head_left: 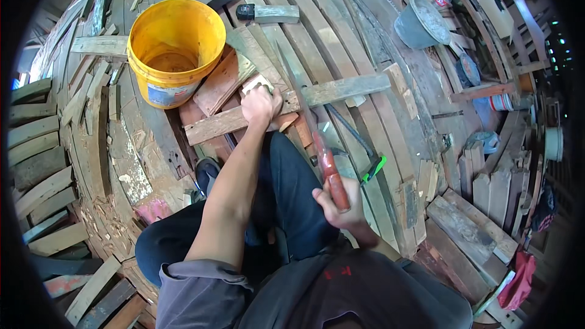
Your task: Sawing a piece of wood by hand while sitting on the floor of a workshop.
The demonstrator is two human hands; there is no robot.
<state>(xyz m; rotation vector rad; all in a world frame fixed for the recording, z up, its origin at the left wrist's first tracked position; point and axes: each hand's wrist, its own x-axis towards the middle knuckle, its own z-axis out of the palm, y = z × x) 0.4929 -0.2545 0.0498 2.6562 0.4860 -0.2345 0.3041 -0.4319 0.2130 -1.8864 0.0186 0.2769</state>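
The person sits low among the timber, knees up in dark trousers, and the right hand is wrapped tight round the reddish wooden handle of a long machete, fingers curled shut so that only the top of the grip shows above the fist. From those fingers the blade runs up and away to the left, its narrow tip lying over the planks just beyond the other hand. The left hand is stretched out ahead, closed down on a small pale wood block that peeks out just above the knuckles; the fingers are bent over it and pressing it onto a long weathered plank that crosses under the hand from lower left to upper right. Just to the left of those fingers lie a few reddish boards, and beyond them stands a yellow bucket with a little dark residue in the bottom. Further ahead of the fingertips a hammer with a black head lies on the slats. Off to the right, well apart from both hands, a grey bowl sits on the curved planking, and close by the right fist a green-handled tool rests on the boards.
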